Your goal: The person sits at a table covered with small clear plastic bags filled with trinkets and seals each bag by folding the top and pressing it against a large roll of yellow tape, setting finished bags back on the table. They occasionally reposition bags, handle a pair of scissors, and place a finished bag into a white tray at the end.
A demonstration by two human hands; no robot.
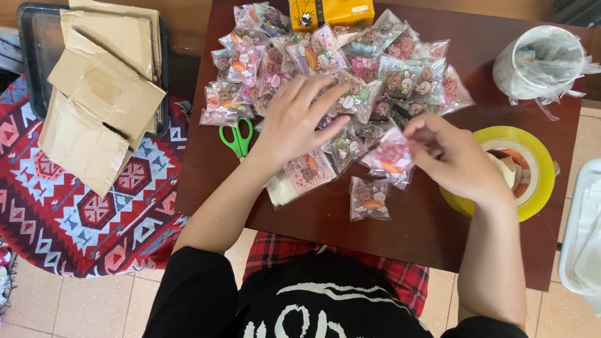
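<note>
A heap of small clear packets (333,62) with colourful printed pieces inside covers the far half of a dark brown table (418,236). My left hand (298,116) lies spread, palm down, on packets at the near edge of the heap. My right hand (455,157) pinches one pinkish packet (391,155) by its edge, just right of the left hand. Two more packets lie nearer me: a larger one (303,176) under my left wrist and a small one (370,198) on the bare wood.
Green-handled scissors (237,137) lie left of my left hand. A yellow tape roll (537,170) sits under my right wrist, a white bag-lined tub (538,62) behind it, an orange tissue box (327,0) at the back. Cardboard pieces (100,89) rest on a patterned stool at left.
</note>
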